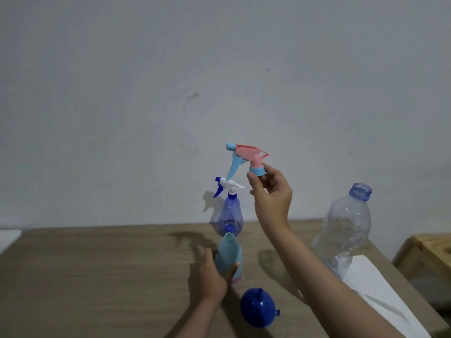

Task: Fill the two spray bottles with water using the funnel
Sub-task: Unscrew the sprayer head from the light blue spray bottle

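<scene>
Above lt-blue bottle (229, 257), R hand (271, 193) pinches, apparently, sprayer head (246, 158).

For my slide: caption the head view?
Right hand lifts pink-and-blue trigger sprayer off light-blue spray bottle held by left hand.

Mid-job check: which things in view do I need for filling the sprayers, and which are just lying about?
Needed:
- light blue bottle, open, held by left hand
- pink spray head, in right hand
- purple spray bottle, head still on
- blue funnel, mouth down
- big clear bottle, uncapped

Lying about:
- white sheet
- wooden box
</scene>
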